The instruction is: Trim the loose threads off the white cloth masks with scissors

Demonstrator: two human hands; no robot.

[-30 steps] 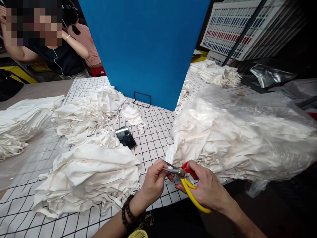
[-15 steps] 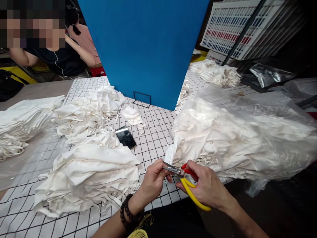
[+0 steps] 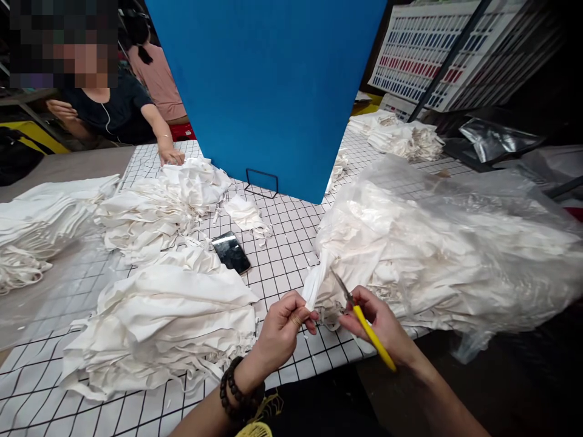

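Note:
My left hand (image 3: pixel 286 325) pinches the end of a white fabric strip (image 3: pixel 316 282) that runs up to the heap on the right. A pair of scissors (image 3: pixel 371 334) with a yellow handle is in my right hand (image 3: pixel 380 325), blades pointing up and left, apart from the strip. Beside my hands, a heap of white fabric pieces (image 3: pixel 392 243) lies partly under a clear plastic bag (image 3: pixel 492 188). On my left is a large pile of white fabric pieces (image 3: pixel 168 321) with thin straps trailing from it.
A phone (image 3: pixel 231 252) lies on the grid-patterned cloth (image 3: pixel 285 243). Behind it stands a tall blue board (image 3: pixel 273 91) with a black wire stand (image 3: pixel 262 183). More white piles (image 3: pixel 191 182) lie at the left, where a co-worker's hand (image 3: pixel 172 156) touches one.
My right hand has drawn the scissors away from my left fingers and turned them upward. The co-worker's arm has come down from the head to the white pile.

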